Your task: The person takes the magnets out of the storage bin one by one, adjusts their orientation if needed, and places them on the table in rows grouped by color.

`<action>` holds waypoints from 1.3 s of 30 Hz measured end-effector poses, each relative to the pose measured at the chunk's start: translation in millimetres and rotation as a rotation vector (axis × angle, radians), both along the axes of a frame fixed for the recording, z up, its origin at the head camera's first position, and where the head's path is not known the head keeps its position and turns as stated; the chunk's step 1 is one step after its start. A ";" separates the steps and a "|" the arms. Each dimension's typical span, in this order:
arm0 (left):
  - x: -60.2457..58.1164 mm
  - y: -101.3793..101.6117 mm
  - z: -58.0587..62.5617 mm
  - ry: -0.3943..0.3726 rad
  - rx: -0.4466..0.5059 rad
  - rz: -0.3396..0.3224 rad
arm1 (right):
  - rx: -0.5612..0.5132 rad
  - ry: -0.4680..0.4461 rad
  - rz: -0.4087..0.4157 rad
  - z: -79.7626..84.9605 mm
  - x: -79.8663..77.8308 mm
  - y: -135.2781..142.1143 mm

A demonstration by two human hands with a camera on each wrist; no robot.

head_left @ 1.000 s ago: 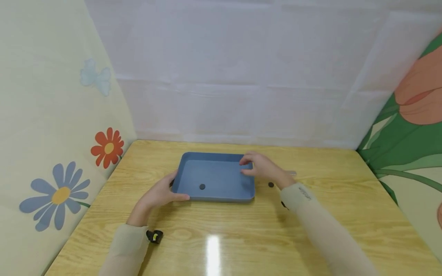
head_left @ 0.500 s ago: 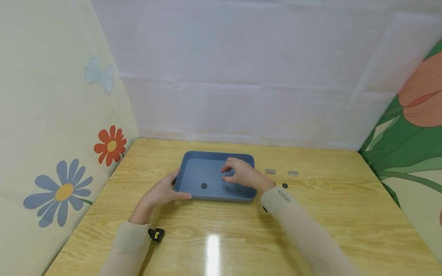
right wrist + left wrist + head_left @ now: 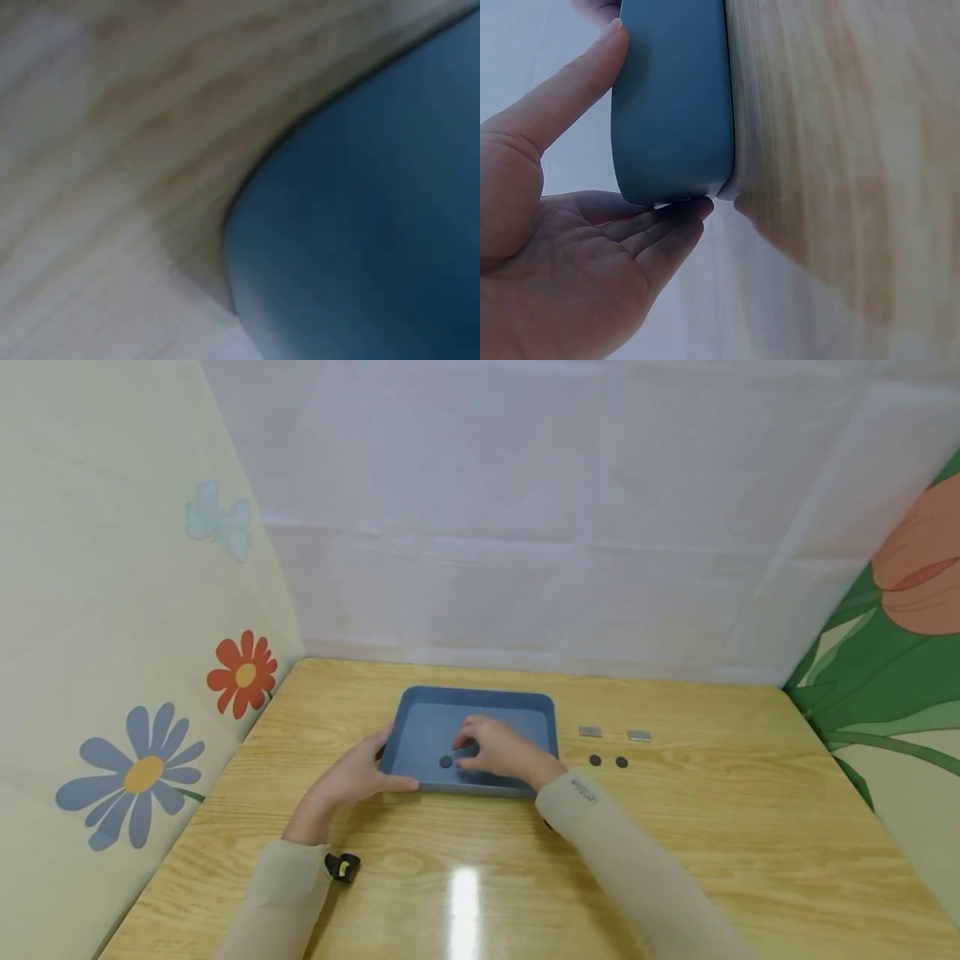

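A shallow blue tray (image 3: 435,717) lies on the wooden table, with one small black disc (image 3: 446,762) on its floor. My left hand (image 3: 351,773) holds the tray's near left corner. In the left wrist view its thumb lies against the long wall of the tray (image 3: 675,97), and the fingers touch the rounded end. Over the tray floor, my right hand (image 3: 497,750) has thumb and fingers parted, the fingertips just right of the disc. Only the tray's corner (image 3: 337,240) and the table show in the right wrist view; the right hand is out of that picture.
Right of the tray, two flat silvery rectangles (image 3: 589,732) lie in a row at the back. Two more black discs (image 3: 595,760) lie in front of them. A white sheet (image 3: 525,568) hangs behind the table (image 3: 712,827), and flowered panels stand at both sides.
My right hand has moved left and down from the tray's right edge to beside the disc, uncovering the rectangles and discs on the table. The left hand keeps its hold on the tray.
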State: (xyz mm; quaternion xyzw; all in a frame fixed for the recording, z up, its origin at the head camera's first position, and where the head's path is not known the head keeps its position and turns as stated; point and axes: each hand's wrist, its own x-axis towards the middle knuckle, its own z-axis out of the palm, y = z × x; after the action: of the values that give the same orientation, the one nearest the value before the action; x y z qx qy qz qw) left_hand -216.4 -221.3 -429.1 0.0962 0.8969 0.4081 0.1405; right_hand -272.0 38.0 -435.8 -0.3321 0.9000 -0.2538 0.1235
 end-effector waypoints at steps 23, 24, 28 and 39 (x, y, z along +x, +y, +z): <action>1.0 -0.7 -0.5 -0.030 0.022 0.011 | 0.104 0.085 -0.005 -7.5 2.1 -25.8; 1.0 -0.8 -0.4 -0.027 0.025 0.009 | 0.101 0.087 -0.002 -7.9 1.9 -25.6; 0.5 1.1 -1.5 -0.029 0.041 -0.005 | 0.082 0.059 -0.002 -8.5 1.2 -20.6; -1.7 -1.5 -4.7 -0.037 0.035 0.005 | 0.032 0.022 -0.012 10.4 -1.9 0.8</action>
State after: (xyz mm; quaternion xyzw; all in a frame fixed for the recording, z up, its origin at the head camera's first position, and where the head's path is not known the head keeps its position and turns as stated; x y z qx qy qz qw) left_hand -218.1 -222.8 -433.8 0.0889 0.8871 0.4259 0.1543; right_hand -273.9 38.8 -425.5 -0.3274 0.9072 -0.2366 0.1173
